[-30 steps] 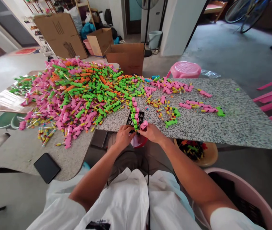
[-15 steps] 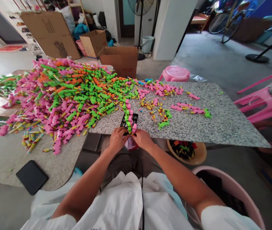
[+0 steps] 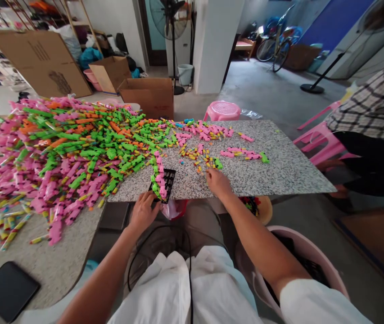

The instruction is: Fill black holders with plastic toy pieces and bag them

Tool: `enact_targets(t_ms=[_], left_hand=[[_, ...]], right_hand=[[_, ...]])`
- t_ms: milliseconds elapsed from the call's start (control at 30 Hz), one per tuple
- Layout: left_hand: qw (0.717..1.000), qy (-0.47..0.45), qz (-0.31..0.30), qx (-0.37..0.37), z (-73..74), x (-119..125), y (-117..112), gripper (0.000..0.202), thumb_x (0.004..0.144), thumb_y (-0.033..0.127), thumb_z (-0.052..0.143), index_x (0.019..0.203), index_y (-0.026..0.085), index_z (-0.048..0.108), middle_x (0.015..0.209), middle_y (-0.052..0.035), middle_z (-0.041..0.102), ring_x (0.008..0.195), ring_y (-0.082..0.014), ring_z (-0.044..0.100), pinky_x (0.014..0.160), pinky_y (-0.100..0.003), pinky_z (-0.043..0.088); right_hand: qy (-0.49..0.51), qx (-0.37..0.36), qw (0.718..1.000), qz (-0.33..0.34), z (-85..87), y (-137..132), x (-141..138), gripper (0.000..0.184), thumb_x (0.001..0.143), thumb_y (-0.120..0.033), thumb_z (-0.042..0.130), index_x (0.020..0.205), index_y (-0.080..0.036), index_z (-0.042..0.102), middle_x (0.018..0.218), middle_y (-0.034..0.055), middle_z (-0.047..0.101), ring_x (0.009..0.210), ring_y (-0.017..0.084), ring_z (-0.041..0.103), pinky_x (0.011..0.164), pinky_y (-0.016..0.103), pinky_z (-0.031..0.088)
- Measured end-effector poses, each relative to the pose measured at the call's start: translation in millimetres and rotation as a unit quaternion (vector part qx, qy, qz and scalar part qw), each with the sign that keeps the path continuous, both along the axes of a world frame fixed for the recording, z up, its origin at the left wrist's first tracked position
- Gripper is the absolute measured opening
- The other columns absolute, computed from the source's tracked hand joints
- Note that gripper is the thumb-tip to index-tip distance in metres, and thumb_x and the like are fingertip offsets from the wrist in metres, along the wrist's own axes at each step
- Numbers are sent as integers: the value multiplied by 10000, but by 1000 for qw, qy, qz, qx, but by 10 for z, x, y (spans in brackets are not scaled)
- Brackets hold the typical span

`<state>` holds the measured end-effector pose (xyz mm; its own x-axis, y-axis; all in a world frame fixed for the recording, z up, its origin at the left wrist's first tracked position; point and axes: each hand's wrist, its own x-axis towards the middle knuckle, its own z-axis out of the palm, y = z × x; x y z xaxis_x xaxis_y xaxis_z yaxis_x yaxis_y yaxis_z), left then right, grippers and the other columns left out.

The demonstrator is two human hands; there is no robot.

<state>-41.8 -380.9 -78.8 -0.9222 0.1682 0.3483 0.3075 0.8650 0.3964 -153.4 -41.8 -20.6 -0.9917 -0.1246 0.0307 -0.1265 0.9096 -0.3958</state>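
A black slotted tray [image 3: 169, 179] lies tilted at the table's near edge, carrying a row of green pieces [image 3: 154, 173] and a row of pink pieces [image 3: 160, 175] along its left side. My left hand [image 3: 144, 210] grips the near left corner of this tray, fingers curled and thumb by its front edge. To the right, my right hand [image 3: 219, 183] is over the tabletop with its fingers drawn together, beside small yellow-and-red pieces [image 3: 196, 155] and a green animal-shaped piece [image 3: 218, 163]. Whatever its fingertips hold is hidden.
A big heap of pink, green and orange toy pieces [image 3: 77, 144] covers the left of the speckled table [image 3: 296, 175]. More pink pieces [image 3: 208, 130] lie toward the back. A black flat case [image 3: 8, 290] is at lower left. A person in a checked shirt [image 3: 357, 108] sits at right.
My right hand has left the tray and moved right to the loose small pieces. My left hand stays at the tray. The camera view has turned to the right.
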Motion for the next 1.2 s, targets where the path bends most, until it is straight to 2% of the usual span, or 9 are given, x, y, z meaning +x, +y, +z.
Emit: enact_targets(t_ms=[100,200,300,433,567,833,933,1000,1200], left_hand=[[1000,29,7,-10,-23,81,-136,134,989,300,589,1069,212,650,1108,-113,693,1119,-294,624,1026,-466,513],[998,59,23,-21,-60,161,-245,90,995,255,574,1015,199,641,1100,-118,686,1133,-293,622,1031,-466,515],[996,79,43,-27,-131,210,-323,58,984,231,590,998,205,640,1128,-120,685,1188,-298,615,1051,-472,510],[994,89,55,-20,-223,220,-369,61,976,224,608,1025,207,641,1147,-119,687,1203,-302,611,1051,-486,516],[995,81,58,9,-205,252,-343,57,979,194,591,1003,206,642,1143,-117,687,1200,-293,611,1050,-483,524],[997,30,59,28,29,380,-273,127,975,165,568,1067,206,645,1185,-115,694,1238,-271,597,1107,-492,503],[998,-3,57,14,141,460,-231,173,971,192,580,1128,211,651,1233,-116,693,1262,-275,584,1107,-496,496],[998,-22,51,8,202,510,-199,220,965,209,588,1175,218,652,1274,-114,688,1271,-278,581,1101,-500,495],[997,-47,54,20,263,577,-167,340,941,214,600,1279,226,630,1371,-114,652,1291,-281,572,1148,-514,467]], right_hand=[[-17,97,993,-69,-50,345,-60,414,1059,-253,420,1402,-167,634,1284,187,650,1010,266,685,871,345,492],[-24,136,989,-51,-138,379,3,436,1061,-290,440,1462,-175,567,1351,179,610,1036,263,679,868,340,500],[-14,135,991,-8,-198,203,52,422,1052,-309,468,1439,-171,565,1412,174,580,1091,262,666,902,338,499],[-14,124,990,67,-188,-85,-37,376,1047,-321,487,1376,-178,599,1369,151,611,1130,256,655,930,330,498],[-25,130,983,125,-147,-289,-222,331,1032,-304,512,1312,-182,641,1345,138,636,1142,258,660,941,331,494],[-49,186,978,82,-40,-554,-735,347,1024,-375,519,1168,-121,707,1134,206,732,1068,341,709,906,406,506],[-19,167,980,105,45,-862,-982,364,1045,-397,482,1153,-133,708,1129,203,731,1068,321,708,905,388,502],[6,146,979,142,102,-1192,-1176,345,1049,-370,465,1140,-145,710,1148,186,724,1084,303,697,911,369,499],[26,88,963,253,277,-2547,-1809,382,1058,-322,405,1290,-194,680,1307,150,659,1138,274,664,961,350,504]])
